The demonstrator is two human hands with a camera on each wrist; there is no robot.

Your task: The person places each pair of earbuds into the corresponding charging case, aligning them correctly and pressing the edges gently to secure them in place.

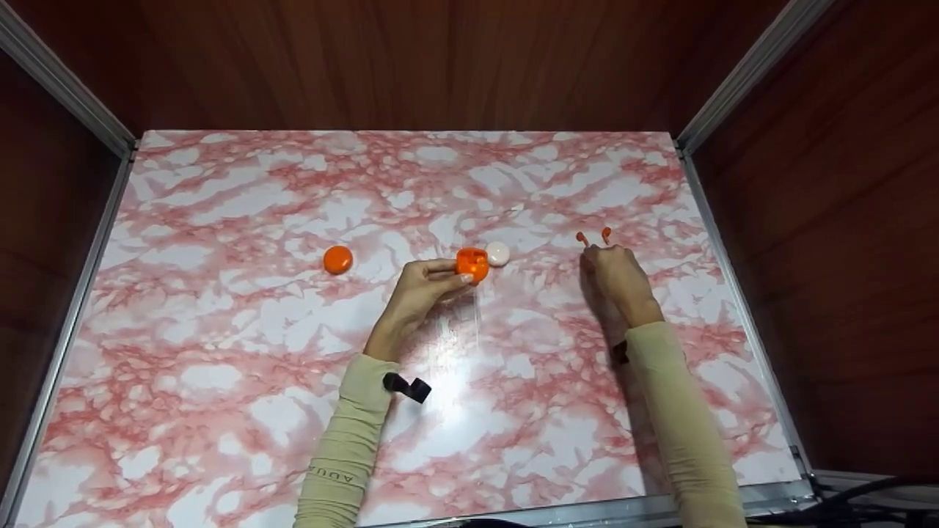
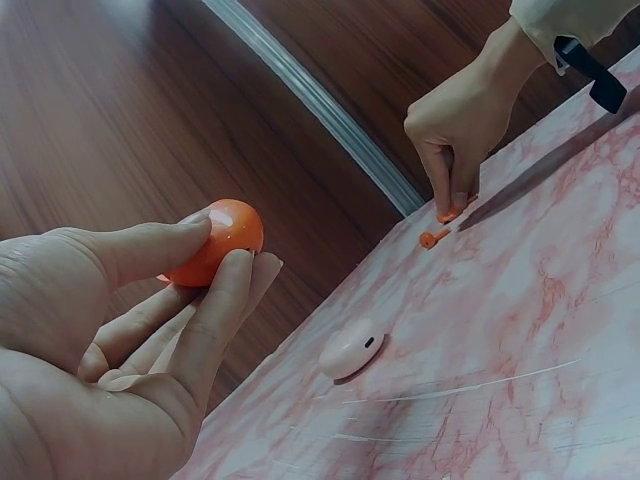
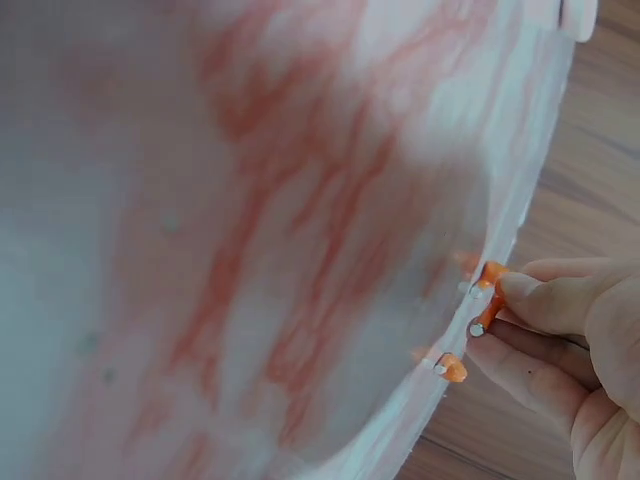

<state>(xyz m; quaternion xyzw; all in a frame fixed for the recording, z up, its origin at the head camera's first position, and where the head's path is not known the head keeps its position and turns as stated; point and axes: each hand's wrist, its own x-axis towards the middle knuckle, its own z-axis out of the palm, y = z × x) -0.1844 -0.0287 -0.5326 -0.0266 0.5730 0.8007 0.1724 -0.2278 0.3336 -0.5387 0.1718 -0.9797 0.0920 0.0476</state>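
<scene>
My left hand (image 1: 422, 290) holds an orange earbud case (image 1: 472, 270) between thumb and fingers, raised over the table. Slots inside the case face up in the head view; the left wrist view shows its glossy rounded outside. Over at the right, my right hand (image 1: 620, 279) pinches an orange earbud (image 3: 489, 298) between thumb and fingertips, low at the tabletop. Beside those fingers, a second orange earbud (image 2: 432, 239) lies on the table. A pale pinkish-white earbud case (image 2: 352, 350) rests on the table just past the left hand.
A round orange case (image 1: 337, 259) sits left of the left hand. The red-and-white marbled tabletop (image 1: 220, 381) is bordered by dark wood panels (image 1: 411, 66) and metal rails. Black cables (image 1: 866, 491) lie beyond the front right corner.
</scene>
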